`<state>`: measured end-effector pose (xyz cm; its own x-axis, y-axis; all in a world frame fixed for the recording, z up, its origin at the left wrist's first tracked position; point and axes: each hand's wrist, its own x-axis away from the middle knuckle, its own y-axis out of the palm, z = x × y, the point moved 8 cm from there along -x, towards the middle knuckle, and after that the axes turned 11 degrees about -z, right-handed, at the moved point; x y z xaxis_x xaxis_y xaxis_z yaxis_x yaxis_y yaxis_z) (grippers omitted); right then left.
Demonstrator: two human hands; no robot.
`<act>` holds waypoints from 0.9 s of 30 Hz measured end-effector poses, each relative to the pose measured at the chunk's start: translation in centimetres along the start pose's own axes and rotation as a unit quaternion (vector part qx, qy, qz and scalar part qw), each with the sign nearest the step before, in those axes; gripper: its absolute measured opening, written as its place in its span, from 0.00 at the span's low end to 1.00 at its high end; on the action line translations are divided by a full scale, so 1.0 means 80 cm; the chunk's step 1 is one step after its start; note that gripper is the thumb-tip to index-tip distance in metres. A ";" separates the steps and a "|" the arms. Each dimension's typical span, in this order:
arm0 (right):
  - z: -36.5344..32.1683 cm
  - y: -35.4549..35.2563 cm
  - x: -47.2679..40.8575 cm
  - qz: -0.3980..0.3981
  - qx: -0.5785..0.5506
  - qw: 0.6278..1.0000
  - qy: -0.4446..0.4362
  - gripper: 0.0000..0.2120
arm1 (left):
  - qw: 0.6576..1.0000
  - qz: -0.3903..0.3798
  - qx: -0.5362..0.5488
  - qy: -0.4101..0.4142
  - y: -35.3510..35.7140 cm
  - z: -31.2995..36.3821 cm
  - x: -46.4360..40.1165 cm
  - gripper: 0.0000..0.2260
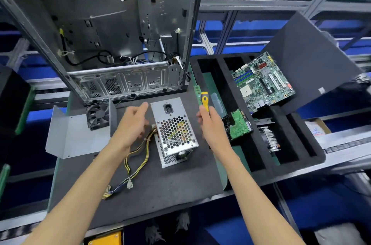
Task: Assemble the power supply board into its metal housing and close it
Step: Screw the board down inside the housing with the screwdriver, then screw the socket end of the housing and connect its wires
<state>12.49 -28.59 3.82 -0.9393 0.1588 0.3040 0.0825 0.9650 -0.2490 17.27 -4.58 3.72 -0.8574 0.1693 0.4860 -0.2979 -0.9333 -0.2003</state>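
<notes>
The power supply (174,132) lies mid-counter on a dark mat (160,184), its perforated housing up, socket end toward the open case (104,30). Its yellow-and-black wires (136,156) trail off to the left and toward the near edge. The left hand (131,124) hovers just beside it, fingers loose, holding nothing. The right hand (210,124) grips a yellow-handled screwdriver (205,102); its tip is hidden. A bent metal cover (76,134) and fan (98,115) lie left. Right, a foam tray (261,160) holds a motherboard (263,82) and what looks like a drive (239,126).
</notes>
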 end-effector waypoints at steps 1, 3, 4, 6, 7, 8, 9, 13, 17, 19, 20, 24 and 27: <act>0.002 -0.011 0.009 0.012 -0.008 1.000 -0.002 0.15 | 0.997 0.057 -0.026 0.040 -0.013 0.008 0.006 0.18; 0.006 -0.039 0.025 0.042 -0.030 0.999 -0.001 0.15 | 0.978 0.131 -0.047 0.155 -0.025 0.041 0.029 0.11; 0.009 -0.055 0.033 0.058 -0.048 0.997 0.003 0.15 | 0.964 0.145 -0.050 0.218 -0.023 0.063 0.046 0.06; 0.015 -0.085 0.047 0.083 -0.103 0.991 0.012 0.15 | 0.937 0.127 -0.049 0.323 -0.003 0.106 0.082 0.02; 0.018 -0.099 0.053 0.090 -0.131 0.987 0.014 0.15 | 0.928 0.098 -0.057 0.356 0.015 0.124 0.098 0.04; 0.020 -0.112 0.058 0.096 -0.155 0.983 0.014 0.14 | 0.922 0.056 -0.075 0.376 0.038 0.139 0.111 0.05; 0.021 -0.125 0.062 0.100 -0.175 0.979 0.011 0.14 | 0.919 0.006 -0.095 0.383 0.066 0.150 0.121 0.06; 0.030 -0.169 0.065 0.104 -0.229 0.968 -0.001 0.13 | 0.914 -0.174 -0.153 0.333 0.185 0.152 0.118 0.06; 0.061 -0.203 0.055 0.096 -0.266 0.959 0.014 0.11 | 0.921 -0.235 -0.220 0.220 0.275 0.105 0.056 0.09; 0.081 -0.217 0.045 0.086 -0.288 0.953 0.031 0.11 | 0.924 -0.222 -0.250 0.185 0.302 0.079 0.023 0.10; 0.090 -0.224 0.039 0.079 -0.291 0.953 0.038 0.11 | 0.924 -0.214 -0.266 0.173 0.313 0.066 0.008 0.11; 0.124 -0.239 0.019 0.027 -0.286 0.956 0.055 0.12 | 0.894 -0.171 -0.380 0.165 0.355 0.030 -0.032 0.07; 0.145 -0.242 0.006 -0.011 -0.286 0.955 0.073 0.13 | 0.795 -0.144 -0.549 0.214 0.397 0.021 -0.041 0.07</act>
<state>6.57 -49.57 -1.85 -0.8898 0.1248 0.4390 0.2714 0.9180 0.2891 11.29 -35.28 -2.80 -0.6812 0.6373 0.3603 -0.4933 -0.0359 -0.8691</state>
